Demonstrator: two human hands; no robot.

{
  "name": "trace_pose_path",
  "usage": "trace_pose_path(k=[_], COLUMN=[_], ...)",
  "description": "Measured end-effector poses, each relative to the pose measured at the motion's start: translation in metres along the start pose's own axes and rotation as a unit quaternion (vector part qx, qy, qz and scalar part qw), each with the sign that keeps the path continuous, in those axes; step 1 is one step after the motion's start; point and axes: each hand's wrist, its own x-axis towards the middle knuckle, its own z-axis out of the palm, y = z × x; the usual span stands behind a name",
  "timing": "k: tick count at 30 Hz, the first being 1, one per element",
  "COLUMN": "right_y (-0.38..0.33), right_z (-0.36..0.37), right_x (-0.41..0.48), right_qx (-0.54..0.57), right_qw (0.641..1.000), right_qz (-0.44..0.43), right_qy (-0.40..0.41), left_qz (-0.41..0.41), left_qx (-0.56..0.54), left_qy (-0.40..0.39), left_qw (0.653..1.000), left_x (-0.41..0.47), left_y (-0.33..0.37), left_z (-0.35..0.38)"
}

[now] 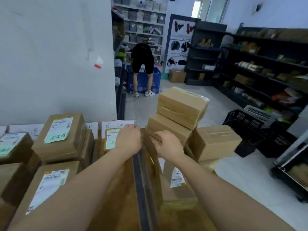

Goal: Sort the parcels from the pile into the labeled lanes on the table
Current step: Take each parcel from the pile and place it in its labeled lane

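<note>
The wooden tabletop [120, 189] is viewed from above. A dark strip [139, 180] runs along its right edge. White lane signs [116, 125] bearing handwritten characters are stood along the far edge.

A small parcel [111, 139] with a white-and-green label is located at the far right corner of the tabletop, directly in front of one sign. The left hand [129, 139] is laid on top of it with the fingers bent over its far edge, so the parcel is held. A stack of labelled parcels [61, 139] is placed further toward the left edge. A further parcel [15, 145] is set at the left edge, and another parcel [50, 184] lies at the near edge.

The pile [181, 105] of plain brown taped boxes is stacked just beyond the right edge of the tabletop and rises above it. The right hand [168, 145] is set against a lower box of the pile, with the fingers curled at its edge. Owing to blur, it cannot be told whether that box is gripped or only touched.

The room is closed off behind the tabletop by a white wall [50, 47]. The floor [225, 100] is laid with light tiles. White shelving [143, 22] filled with storage bins is installed at the back. In front of it, a person in black clothing [142, 55] is bent over a blue crate [156, 77]. Dark shelving [266, 60] stocked with packaged goods is ranged along the right side. Black crates [243, 119] are set on the floor near the pile.
</note>
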Motion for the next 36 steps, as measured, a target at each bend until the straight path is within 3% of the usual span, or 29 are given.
trace_pose_path(k=[12,18,24,30,36], right_y=[0.1,0.142,0.172,0.205,0.237], right_z=[-0.093,-0.116,-0.117,-0.11,-0.112], right_x=[-0.069,-0.072,-0.064,-0.049,-0.029], right_qx=[-0.056,-0.066,-0.102,-0.059,0.025], right_qw=[0.993,0.978,0.968,0.969,0.966], right_qz=[0.104,0.191,0.222,0.236,0.255], right_qy=[0.002,-0.044,-0.051,-0.04,-0.047], left_qz=[0.101,0.166,0.204,0.16,0.004], left_qx=[0.004,0.028,0.051,-0.01,-0.193], left_qy=[0.001,-0.007,-0.016,-0.076,-0.177], left_qw=[0.995,0.986,0.977,0.984,0.965], left_x=[-0.03,-0.01,0.009,0.028,0.041], left_y=[0.138,0.177,0.2,0.223,0.245], left_z=[-0.023,-0.014,0.007,0.03,0.047])
